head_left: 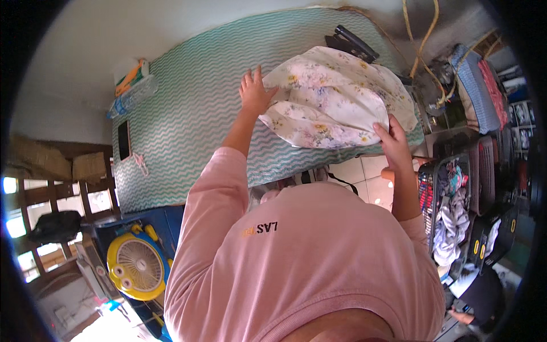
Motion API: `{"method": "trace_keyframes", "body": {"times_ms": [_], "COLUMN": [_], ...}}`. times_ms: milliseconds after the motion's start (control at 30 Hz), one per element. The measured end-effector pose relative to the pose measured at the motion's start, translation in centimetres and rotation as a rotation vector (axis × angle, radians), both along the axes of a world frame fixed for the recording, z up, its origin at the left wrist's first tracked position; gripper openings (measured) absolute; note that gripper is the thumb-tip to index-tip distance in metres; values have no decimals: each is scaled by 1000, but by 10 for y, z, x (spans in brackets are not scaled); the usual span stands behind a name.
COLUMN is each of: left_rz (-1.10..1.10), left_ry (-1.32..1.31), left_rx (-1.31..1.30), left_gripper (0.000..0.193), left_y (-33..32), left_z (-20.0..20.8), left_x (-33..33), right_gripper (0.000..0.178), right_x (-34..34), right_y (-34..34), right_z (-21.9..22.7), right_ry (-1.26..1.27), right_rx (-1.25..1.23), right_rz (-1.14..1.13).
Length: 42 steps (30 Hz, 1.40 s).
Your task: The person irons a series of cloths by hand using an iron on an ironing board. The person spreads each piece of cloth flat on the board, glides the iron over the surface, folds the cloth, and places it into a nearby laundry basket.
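A white cloth (319, 97) printed with flowers lies bunched and puffed up on the bed, which has a green-and-white zigzag cover (194, 108). My right hand (394, 141) pinches the cloth's near right edge, thumb on top. At the cloth's left end, my left hand (256, 94) has its fingers spread, with the thumb close to the fabric; whether it touches cannot be told. Folds hide the cloth's full shape. Just beyond it lies a black object with a tube-like bar (356, 43).
On the bed's left are a phone (124, 140) and a clear plastic bottle (134, 97). A yellow fan (137, 268) stands lower left. At right are a basket of clothes (450, 211), folded textiles (478, 88) and hanging ropes (424, 45). Another person (481, 299) is at lower right.
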<state>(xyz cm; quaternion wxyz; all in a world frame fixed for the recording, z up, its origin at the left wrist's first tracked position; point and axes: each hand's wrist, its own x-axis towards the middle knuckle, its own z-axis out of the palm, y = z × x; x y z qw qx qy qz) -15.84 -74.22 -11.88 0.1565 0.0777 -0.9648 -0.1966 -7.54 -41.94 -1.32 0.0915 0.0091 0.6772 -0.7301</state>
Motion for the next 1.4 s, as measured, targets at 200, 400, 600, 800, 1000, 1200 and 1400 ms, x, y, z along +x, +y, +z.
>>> {"method": "trace_keyframes", "body": {"times_ms": [200, 400, 600, 800, 1000, 1200, 1400], "left_rz": [-185, -609, -1125, -1899, -1489, -677, -19], "left_ry": [-570, -530, -377, -864, -851, -449, -1042], "left_rx": [74, 860, 103, 371, 585, 247, 1198], "left_gripper": [58, 62, 67, 52, 48, 24, 32], "left_y": [-6, 106, 247, 350, 380, 333, 280], "left_z": [-1, 18, -22, -17, -36, -90, -89], "left_x": [-43, -15, 97, 174, 187, 135, 163], "right_gripper": [22, 26, 25, 24, 22, 29, 27], "right_x": [53, 116, 194, 326, 352, 308, 257], "right_y": [61, 165, 180, 287, 304, 310, 343], "right_z": [32, 42, 65, 90, 90, 74, 47], "right_ry": [289, 343, 362, 510, 450, 226, 188], "right_rx": [577, 513, 425, 330, 763, 903, 1215], "right_rz": [-88, -620, -655, -1367, -1393, -810, -528]}}
